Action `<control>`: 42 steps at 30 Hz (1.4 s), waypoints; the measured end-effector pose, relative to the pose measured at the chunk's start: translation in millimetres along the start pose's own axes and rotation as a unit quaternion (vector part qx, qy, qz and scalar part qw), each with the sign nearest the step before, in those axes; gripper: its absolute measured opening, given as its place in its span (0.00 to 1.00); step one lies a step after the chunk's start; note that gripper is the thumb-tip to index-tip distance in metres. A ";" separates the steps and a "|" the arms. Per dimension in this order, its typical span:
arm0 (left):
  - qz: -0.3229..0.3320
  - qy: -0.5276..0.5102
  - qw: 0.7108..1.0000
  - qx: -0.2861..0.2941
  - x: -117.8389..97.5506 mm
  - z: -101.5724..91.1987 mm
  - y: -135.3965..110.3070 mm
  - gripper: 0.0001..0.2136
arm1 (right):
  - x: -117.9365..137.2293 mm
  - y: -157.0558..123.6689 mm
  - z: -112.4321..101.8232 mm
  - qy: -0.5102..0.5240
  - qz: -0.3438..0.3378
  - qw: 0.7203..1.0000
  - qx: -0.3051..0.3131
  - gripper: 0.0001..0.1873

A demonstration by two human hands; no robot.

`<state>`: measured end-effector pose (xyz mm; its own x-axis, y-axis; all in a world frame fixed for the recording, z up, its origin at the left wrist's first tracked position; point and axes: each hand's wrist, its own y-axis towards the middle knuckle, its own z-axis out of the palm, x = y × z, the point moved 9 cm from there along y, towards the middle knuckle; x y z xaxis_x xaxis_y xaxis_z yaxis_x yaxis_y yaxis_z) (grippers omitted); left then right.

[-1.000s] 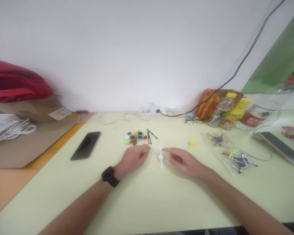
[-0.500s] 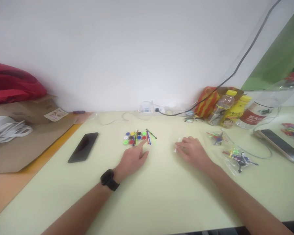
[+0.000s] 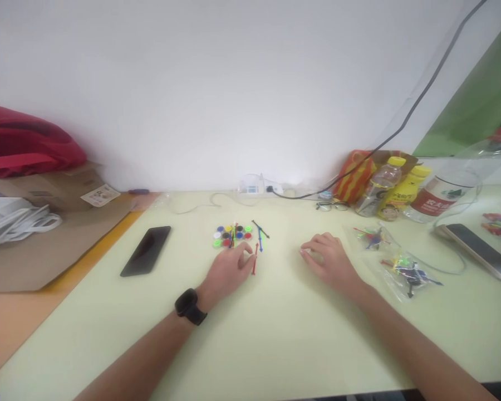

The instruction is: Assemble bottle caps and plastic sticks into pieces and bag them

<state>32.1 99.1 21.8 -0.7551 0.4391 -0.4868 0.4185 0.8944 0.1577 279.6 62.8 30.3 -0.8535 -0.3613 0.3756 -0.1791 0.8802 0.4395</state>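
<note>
My left hand (image 3: 229,270), with a black watch on its wrist, pinches a small red plastic arrow (image 3: 254,264) between thumb and forefinger. Just beyond its fingers lies a group of coloured round discs (image 3: 228,235), with thin arrows lying across them. A blue arrow (image 3: 260,239) and a black arrow (image 3: 261,229) rest to the right of the discs, with a green one partly under them. My right hand (image 3: 323,255) is on the table to the right, thumb and forefinger drawn together. Something small and whitish is at its fingertips, too hidden to name.
Clear bags of coloured arrows (image 3: 411,274) lie right of my right hand. A black phone (image 3: 146,250) is at left, another phone (image 3: 482,250) at far right. Bottles (image 3: 404,192), glasses (image 3: 332,206) and a power strip (image 3: 254,185) stand along the wall. Cardboard (image 3: 67,245) covers the left side.
My left hand has drawn the red arrow away from the blue one, toward me, and now pinches it. The white piece in my right fingers, clearer before, is now mostly hidden.
</note>
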 end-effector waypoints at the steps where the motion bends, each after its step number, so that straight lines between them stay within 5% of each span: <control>1: 0.000 0.004 1.000 0.001 -0.1 0.3 0.2 0.13 | 2.0 -0.2 1.6 0.015 -0.004 1.000 0.004 0.13; 18: 0.103 0.000 0.993 0.052 -25.6 4.7 -8.9 0.07 | 25.8 -3.1 10.4 0.109 -0.056 0.990 0.063 0.09; 42: 0.142 -0.052 0.988 0.022 -38.6 2.6 -13.7 0.10 | 35.7 -6.2 17.5 0.116 -0.065 0.985 0.110 0.08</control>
<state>56.8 69.6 36.2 -0.5495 0.6588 -0.5139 0.6297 0.7308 0.2634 241.6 49.8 26.7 -0.6862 -0.5129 0.5158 -0.4028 0.8584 0.3176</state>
